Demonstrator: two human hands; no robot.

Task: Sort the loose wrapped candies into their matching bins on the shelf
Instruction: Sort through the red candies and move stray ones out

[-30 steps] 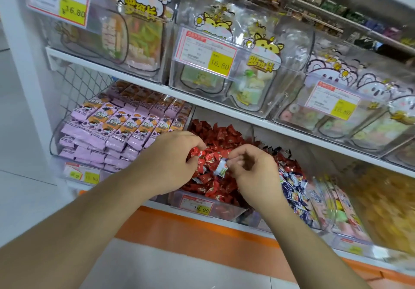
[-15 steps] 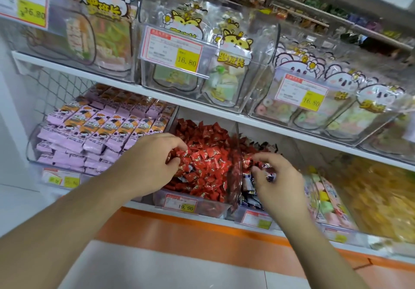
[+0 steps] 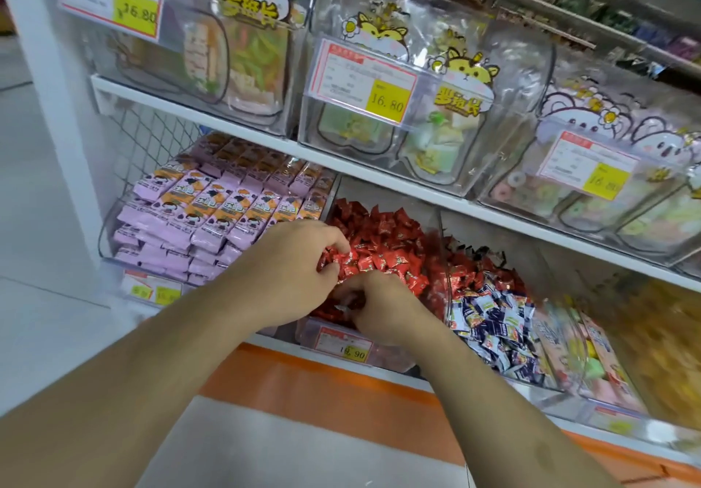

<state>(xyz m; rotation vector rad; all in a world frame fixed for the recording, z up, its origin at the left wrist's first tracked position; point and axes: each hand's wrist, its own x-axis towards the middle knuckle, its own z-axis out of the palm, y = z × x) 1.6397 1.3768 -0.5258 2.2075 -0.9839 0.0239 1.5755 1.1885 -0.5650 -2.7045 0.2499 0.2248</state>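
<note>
As the right hand (image 3: pixel 383 307) returns from the neighbouring bin of blue-and-white candies (image 3: pixel 493 332), where it reached half a second ago, both hands meet again over the bin of red candies (image 3: pixel 383 245) on the lower shelf. The left hand (image 3: pixel 292 271) has stayed in that bin throughout, its fingers curled around a clump of red wrappers near the front. The right hand's fingers are bent and pinching among the red pieces just beside the left; whether they grip one particular candy cannot be told. The bin's price label (image 3: pixel 347 345) shows below the wrists. To the left sits a bin of pink packets (image 3: pixel 197 222), and clear tubs (image 3: pixel 379 100) line the shelf above. The round trip suggests one stray piece has been dropped in its proper bin and the search for the next misplaced candy is under way.
</note>
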